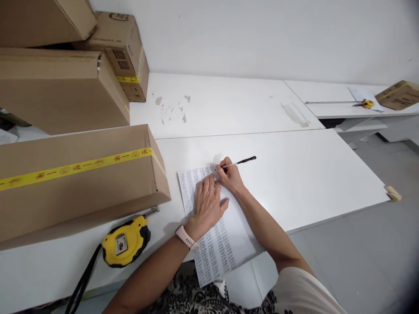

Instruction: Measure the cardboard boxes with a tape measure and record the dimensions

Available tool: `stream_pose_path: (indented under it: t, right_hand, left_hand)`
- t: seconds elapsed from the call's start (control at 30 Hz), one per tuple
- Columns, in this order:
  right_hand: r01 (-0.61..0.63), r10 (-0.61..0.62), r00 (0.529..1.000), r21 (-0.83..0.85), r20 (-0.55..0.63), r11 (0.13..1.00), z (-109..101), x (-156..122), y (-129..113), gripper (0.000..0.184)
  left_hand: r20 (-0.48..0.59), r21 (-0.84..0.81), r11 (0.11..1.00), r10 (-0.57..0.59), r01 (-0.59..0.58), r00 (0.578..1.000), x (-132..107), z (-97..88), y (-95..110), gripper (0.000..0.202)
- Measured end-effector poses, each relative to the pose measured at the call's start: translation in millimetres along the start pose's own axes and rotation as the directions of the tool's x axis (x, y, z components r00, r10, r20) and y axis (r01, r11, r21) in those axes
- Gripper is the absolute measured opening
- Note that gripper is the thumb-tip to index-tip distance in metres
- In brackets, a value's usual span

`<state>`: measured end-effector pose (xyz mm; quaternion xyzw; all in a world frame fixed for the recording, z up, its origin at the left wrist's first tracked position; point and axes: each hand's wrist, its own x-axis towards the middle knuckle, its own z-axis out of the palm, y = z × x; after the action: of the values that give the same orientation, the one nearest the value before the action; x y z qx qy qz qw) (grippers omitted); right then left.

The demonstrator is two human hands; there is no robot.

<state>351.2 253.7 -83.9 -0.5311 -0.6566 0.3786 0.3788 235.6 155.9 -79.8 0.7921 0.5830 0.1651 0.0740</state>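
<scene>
White paper sheet (212, 253) in script columns, overhanging near edge of tabletop (294, 170); left grip (209, 200) flat upon it, thumb apart. Black-and-white pen (242, 162): clamped in right grip (231, 176), lower end at sheet's far edge.

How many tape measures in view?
2. One yellow tape measure lies beside the long taped box; a second tape measure, blade drawn out, lies at the far right near a smaller box. Others could be hidden behind boxes.
</scene>
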Motion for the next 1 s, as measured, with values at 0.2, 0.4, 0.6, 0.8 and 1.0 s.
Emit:
stream_pose_path:
  t: [0.2,0.4,0.6,0.8,1.0]
  right_hand:
    - [-0.006,0.007,1.000,-0.017,0.008,1.000,-0.9,0.2,-0.5,0.023]
    - [0.014,-0.014,1.000,-0.019,-0.003,1.000,-0.7,0.3,2.0,0.025]
    - [0.017,-0.017,1.000,-0.009,0.006,1.000,0.0,0.2,1.8,0.024]
    - [0.036,-0.036,0.999,-0.007,0.009,0.999,0.1,0.5,2.2,0.024]
    - [0.027,-0.027,1.000,-0.033,0.011,0.999,0.7,0.7,1.9,0.024]
  left_hand:
    - [-0.003,-0.012,1.000,-0.003,0.002,1.000,0.4,0.2,-0.2,0.059]
    - [-0.002,-0.024,1.000,-0.005,0.005,1.000,0.2,0.4,0.1,0.058]
    - [-0.004,-0.037,0.999,-0.012,0.012,1.000,0.3,-0.3,0.3,0.056]
    - [0.009,-0.031,0.999,-0.013,0.014,1.000,0.7,-1.5,0.5,0.057]
    - [-0.001,-0.028,1.000,-0.009,0.009,1.000,0.7,-1.7,0.7,0.058]
